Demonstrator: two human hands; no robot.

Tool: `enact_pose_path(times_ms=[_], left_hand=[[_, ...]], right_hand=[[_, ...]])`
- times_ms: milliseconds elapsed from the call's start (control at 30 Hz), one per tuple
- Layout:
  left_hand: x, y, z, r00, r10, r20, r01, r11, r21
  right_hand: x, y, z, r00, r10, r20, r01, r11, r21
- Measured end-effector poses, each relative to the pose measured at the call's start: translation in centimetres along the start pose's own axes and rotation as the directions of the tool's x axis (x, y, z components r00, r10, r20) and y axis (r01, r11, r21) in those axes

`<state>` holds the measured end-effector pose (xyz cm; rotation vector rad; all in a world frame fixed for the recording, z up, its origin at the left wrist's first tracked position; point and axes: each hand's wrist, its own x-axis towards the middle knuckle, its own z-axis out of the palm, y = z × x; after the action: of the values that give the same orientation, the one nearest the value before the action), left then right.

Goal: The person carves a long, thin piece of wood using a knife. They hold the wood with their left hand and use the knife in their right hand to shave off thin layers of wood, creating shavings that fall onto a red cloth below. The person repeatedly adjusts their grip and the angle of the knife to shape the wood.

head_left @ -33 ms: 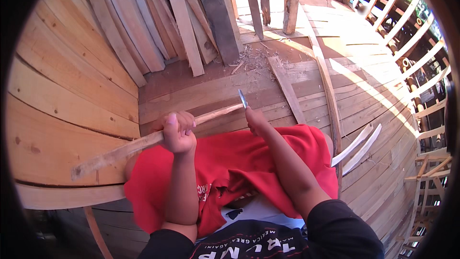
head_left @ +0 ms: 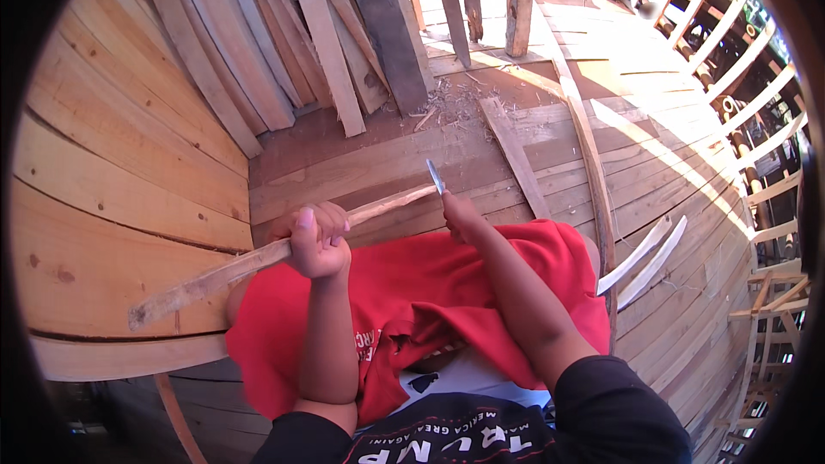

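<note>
My left hand (head_left: 318,239) is wrapped round a long, thin wooden stick (head_left: 206,279). The stick slants across my lap from its rough, blunt end at the lower left to a paler, thinner end beyond the hand. In my right hand (head_left: 461,215) is a knife, closed in the fingers so that its handle is mostly hidden. The blade (head_left: 436,176) points up and away, and the stick's far end meets or nearly meets it. A red cloth garment (head_left: 430,283) covers my knees below both hands.
Wood shavings (head_left: 473,103) litter the plank floor ahead, beside a loose board (head_left: 516,155). Several planks (head_left: 241,34) lean at the upper left, next to a plank wall (head_left: 112,223). Two pale curved strips (head_left: 649,262) lie at the right, by a long batten (head_left: 589,150).
</note>
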<state>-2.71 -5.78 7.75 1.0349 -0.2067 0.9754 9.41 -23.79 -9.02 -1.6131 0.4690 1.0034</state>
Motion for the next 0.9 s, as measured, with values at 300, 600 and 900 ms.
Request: enact_pose_path(times_ms=[300, 600, 900], left_hand=[[1.0, 0.2, -1.5, 0.998, -0.056, -0.024, 0.058, 0.995, 0.082], [2.0, 0.4, -3.8, 0.996, -0.088, 0.004, 0.087, 0.995, 0.048], [2.5, 0.3, -5.5, 0.996, -0.086, 0.014, 0.087, 0.993, -0.077]], right_hand=[[0.9, -1.0, -1.0, 0.999, 0.004, 0.045, -0.008, 0.997, 0.073], [0.9, -1.3, 0.4, 1.000, -0.028, 0.014, 0.028, 0.999, 0.015], [2.2, -1.8, -1.2, 0.938, 0.153, 0.311, -0.155, 0.988, -0.019]])
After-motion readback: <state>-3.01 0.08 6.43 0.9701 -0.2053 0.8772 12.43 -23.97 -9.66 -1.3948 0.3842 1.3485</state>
